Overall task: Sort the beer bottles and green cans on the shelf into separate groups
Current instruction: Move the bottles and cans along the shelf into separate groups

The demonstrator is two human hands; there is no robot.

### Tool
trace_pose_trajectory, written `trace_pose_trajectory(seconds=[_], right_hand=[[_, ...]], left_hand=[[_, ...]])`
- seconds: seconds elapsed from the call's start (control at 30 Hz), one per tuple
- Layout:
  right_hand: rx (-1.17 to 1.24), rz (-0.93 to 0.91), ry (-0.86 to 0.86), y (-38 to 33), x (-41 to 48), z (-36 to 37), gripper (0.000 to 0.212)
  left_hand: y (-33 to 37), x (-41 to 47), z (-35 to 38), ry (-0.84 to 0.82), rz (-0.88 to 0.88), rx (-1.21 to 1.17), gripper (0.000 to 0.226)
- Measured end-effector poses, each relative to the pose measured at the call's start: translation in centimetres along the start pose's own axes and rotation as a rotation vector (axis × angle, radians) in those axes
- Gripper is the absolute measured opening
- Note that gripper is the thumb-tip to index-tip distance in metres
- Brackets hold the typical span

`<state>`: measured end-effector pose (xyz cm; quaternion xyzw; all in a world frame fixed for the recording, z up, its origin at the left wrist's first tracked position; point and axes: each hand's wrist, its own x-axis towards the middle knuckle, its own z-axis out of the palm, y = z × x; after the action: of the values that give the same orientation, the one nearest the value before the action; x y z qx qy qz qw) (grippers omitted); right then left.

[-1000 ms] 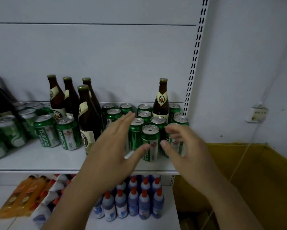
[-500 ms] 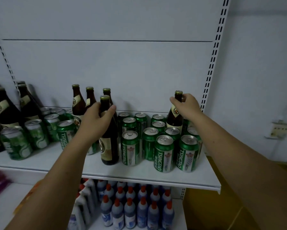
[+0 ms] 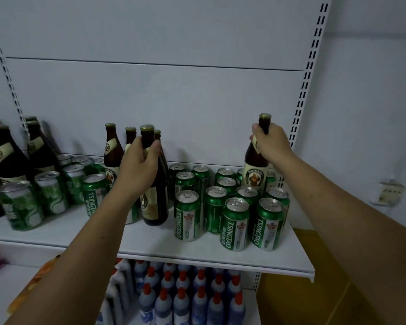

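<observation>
My left hand (image 3: 139, 165) grips the neck of a brown beer bottle (image 3: 154, 200) standing at the front of a small cluster of bottles (image 3: 112, 153) in the shelf's middle. My right hand (image 3: 271, 146) holds the neck of another brown beer bottle (image 3: 255, 174), raised slightly among the green cans at the back right. Several green cans (image 3: 234, 224) stand grouped at the right of the white shelf (image 3: 150, 245). More green cans (image 3: 21, 205) and dark bottles (image 3: 9, 151) are mixed at the left.
Below the shelf stand several blue bottles with red caps (image 3: 180, 299). A slotted upright (image 3: 303, 95) marks the shelf's right end. A yellow box (image 3: 298, 289) sits low at the right. A socket (image 3: 389, 191) hangs on the right wall.
Both hands went from hovering open in front of the cans to gripping bottle necks. The right bottle now sits higher than half a second ago.
</observation>
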<state>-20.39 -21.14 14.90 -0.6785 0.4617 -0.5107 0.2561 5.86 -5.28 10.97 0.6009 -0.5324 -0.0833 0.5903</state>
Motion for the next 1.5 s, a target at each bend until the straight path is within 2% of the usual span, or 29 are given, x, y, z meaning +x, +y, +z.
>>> trace_pose_trajectory(seconds=[0.13, 0.27, 0.43, 0.53, 0.67, 0.87, 1.1, 1.23, 1.5], right_hand=[[-0.003, -0.167, 0.038, -5.9, 0.6, -1.7, 0.026], [0.007, -0.310, 0.026, -11.6, -0.3, -1.7, 0.033], [0.225, -0.360, 0.012, -15.0, -3.9, 0.0, 0.031], [0.396, -0.399, -0.076, -16.5, -6.9, 1.7, 0.028], [0.619, -0.393, -0.295, -17.7, -10.9, 5.1, 0.032], [0.678, -0.437, -0.549, -18.8, -17.4, 13.6, 0.032], [0.691, -0.462, -0.747, -23.2, -23.5, 26.0, 0.033], [0.688, -0.487, -0.787, -27.3, -27.0, 34.4, 0.035], [0.718, -0.466, -0.828, -34.3, -32.8, 49.1, 0.038]], left_hand=[[2.8, 1.9, -1.3, 0.046, 0.084, 0.037, 0.020], [5.8, 2.7, -2.7, 0.108, 0.189, 0.007, 0.021], [7.7, 2.1, -5.5, 0.217, 0.262, 0.025, 0.025], [7.9, 0.2, -8.6, 0.271, 0.271, 0.039, 0.026], [7.8, -4.2, -13.1, 0.314, 0.204, 0.055, 0.028], [5.1, -11.0, -20.7, 0.450, 0.060, 0.081, 0.028], [-0.3, -14.9, -31.0, 0.614, -0.018, 0.155, 0.027], [-3.9, -16.3, -38.6, 0.673, -0.028, 0.212, 0.025], [-9.9, -17.5, -52.3, 0.673, -0.031, 0.296, 0.021]])
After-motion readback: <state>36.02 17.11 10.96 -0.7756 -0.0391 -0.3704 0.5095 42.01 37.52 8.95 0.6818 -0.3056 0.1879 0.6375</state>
